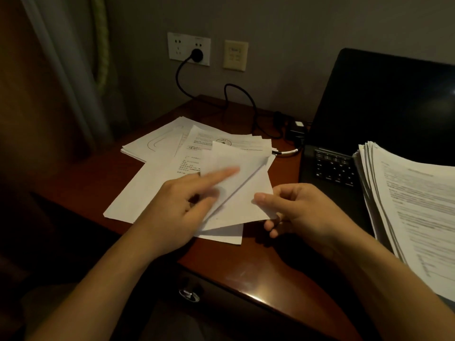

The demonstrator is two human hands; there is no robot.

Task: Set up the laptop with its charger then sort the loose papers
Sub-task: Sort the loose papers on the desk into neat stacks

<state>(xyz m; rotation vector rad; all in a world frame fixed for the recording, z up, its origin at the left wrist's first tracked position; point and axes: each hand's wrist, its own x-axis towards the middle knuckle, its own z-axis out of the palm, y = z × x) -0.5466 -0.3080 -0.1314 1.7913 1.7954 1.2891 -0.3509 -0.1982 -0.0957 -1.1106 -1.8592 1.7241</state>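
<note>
Loose white papers (172, 153) lie spread over the left half of the wooden desk (258, 271). My right hand (300, 210) pinches the lower right corner of a raised sheet (246, 188). My left hand (179, 205) lies on the same sheet, index finger stretched out and blurred, thumb at its edge. The black laptop (384, 112) stands open at the right with a dark screen. Its charger cable (236, 99) runs from the plug (197, 55) in the wall socket to the power brick (295, 130) beside the laptop. A thick paper stack (418, 205) lies over the laptop's keyboard.
A second wall plate (235, 55) sits right of the socket. A curtain (81, 70) hangs at the left. A drawer with a metal handle (189, 295) is under the desk's front edge.
</note>
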